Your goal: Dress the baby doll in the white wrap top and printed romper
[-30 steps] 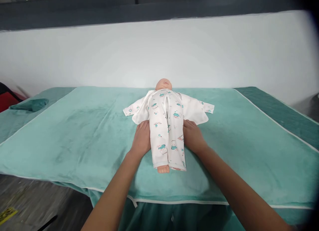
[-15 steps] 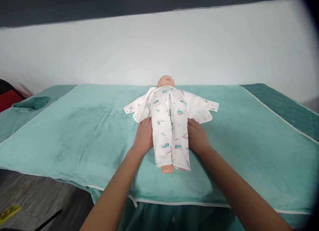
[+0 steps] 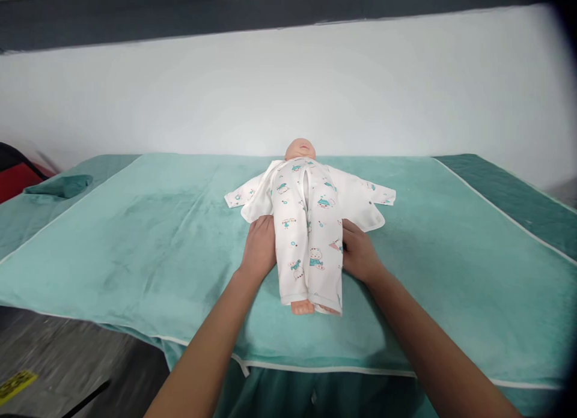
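A baby doll (image 3: 300,148) lies on its back in the middle of a teal towel (image 3: 144,226), head towards the wall. White trousers with a teal print (image 3: 309,238) cover its body and legs, over an open white jacket (image 3: 360,199) spread to both sides. Its bare feet stick out at the near end. My left hand (image 3: 260,248) lies against the left side of the trousers. My right hand (image 3: 359,251) presses against the right side. The fingertips of both hands are tucked at the doll's sides, so I cannot see whether they grip the cloth.
The towel covers a table that runs along a white wall (image 3: 288,87). A folded dark green cloth (image 3: 59,185) lies at the far left. A darker green strip (image 3: 509,196) shows at the right edge. Grey floor (image 3: 58,364) lies below the near left edge.
Both hands stay at the doll's sides; the right hand has slid slightly nearer the trouser leg. The view has shifted a little.
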Demonstrator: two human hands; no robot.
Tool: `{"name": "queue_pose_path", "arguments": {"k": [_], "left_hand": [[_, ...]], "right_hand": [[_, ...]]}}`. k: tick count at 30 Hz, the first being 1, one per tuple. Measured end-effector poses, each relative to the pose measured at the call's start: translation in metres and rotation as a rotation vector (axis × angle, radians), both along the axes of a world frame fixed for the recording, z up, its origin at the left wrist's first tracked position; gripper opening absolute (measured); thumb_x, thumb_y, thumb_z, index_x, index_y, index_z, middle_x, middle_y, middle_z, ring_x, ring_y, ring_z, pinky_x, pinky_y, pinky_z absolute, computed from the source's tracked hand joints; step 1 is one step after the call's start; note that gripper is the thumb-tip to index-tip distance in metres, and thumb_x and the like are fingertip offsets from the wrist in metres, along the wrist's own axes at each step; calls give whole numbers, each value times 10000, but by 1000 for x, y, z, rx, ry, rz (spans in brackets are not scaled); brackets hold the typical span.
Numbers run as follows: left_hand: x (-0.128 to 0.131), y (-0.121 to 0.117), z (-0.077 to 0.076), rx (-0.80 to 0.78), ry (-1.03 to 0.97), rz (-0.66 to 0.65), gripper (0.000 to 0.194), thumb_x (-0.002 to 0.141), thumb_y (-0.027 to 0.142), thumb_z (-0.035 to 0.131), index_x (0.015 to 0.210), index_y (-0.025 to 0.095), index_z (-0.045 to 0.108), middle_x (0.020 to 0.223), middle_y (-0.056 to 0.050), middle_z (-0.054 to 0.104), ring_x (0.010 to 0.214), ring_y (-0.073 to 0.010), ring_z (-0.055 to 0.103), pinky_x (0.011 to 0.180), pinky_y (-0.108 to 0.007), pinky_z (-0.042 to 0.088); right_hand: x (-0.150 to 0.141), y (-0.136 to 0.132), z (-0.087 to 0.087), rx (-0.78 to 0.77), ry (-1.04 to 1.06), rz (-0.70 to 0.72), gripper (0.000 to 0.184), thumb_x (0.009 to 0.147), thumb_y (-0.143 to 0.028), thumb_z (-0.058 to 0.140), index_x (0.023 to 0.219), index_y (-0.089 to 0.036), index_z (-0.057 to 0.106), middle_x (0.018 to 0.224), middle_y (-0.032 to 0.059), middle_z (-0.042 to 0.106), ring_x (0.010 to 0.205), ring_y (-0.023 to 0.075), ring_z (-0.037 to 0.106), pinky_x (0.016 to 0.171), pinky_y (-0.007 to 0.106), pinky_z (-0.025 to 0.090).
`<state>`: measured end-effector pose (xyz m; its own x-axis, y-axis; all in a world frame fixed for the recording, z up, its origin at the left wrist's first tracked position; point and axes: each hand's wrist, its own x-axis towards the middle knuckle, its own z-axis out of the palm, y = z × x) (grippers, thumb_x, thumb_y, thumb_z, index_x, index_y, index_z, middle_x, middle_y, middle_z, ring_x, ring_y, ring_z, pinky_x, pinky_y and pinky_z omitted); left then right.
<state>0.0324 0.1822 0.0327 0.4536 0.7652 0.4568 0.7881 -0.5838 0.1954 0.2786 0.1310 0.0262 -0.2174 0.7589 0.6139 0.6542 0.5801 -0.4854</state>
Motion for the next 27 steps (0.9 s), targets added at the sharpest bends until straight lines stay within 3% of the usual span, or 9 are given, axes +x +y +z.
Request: {"name": "queue_pose_path", "arguments": {"k": [7, 15, 19, 21, 23, 27], "left_hand": [[-4, -3, 0, 97, 51, 3, 60, 896, 181, 577, 888, 190, 636, 965, -101, 638, 935, -274, 545, 801, -407, 447], [-8, -11, 3, 104, 54, 58, 198, 915, 187, 524, 726, 218, 575, 820, -69, 605, 822, -249, 526, 722, -408, 386], [-10, -9, 0, 71, -8, 42, 257, 893, 138, 508, 650, 214, 541, 733, -44, 603, 764, -221, 543, 714, -389, 376], [-11, -8, -2, 63, -70, 62, 285, 876, 101, 478, 616, 213, 514, 685, -33, 590, 726, -208, 543, 706, -376, 373], [-13, -7, -3, 58, -154, 90, 279, 851, 74, 450, 620, 214, 521, 664, -25, 589, 708, -202, 547, 700, -363, 375], [-16, -5, -4, -22, -409, 149, 254, 802, 69, 425, 677, 214, 592, 687, -13, 631, 712, -189, 580, 700, -325, 414]], "right_hand": [[0, -1, 0, -22, -23, -23, 127, 890, -172, 570, 879, -210, 690, 979, 82, 669, 924, 241, 612, 777, 365, 484], [-1, -4, 7, -111, -118, -47, 146, 852, -190, 588, 853, -207, 733, 995, 74, 709, 933, 229, 648, 805, 340, 466], [1, -5, 8, -211, -68, -76, 190, 877, -216, 553, 789, -205, 721, 842, 41, 713, 810, 206, 648, 749, 314, 461], [6, -4, 6, -248, 64, -195, 231, 916, -264, 510, 855, -208, 726, 818, 29, 716, 753, 195, 636, 719, 308, 468], [16, 0, 2, -209, 188, -401, 255, 924, -298, 490, 960, -201, 723, 884, 45, 730, 781, 205, 640, 751, 327, 482], [45, 13, -5, -135, 82, -875, 374, 869, -374, 540, 1113, -135, 690, 1125, 188, 689, 1040, 330, 602, 902, 481, 452]]}}
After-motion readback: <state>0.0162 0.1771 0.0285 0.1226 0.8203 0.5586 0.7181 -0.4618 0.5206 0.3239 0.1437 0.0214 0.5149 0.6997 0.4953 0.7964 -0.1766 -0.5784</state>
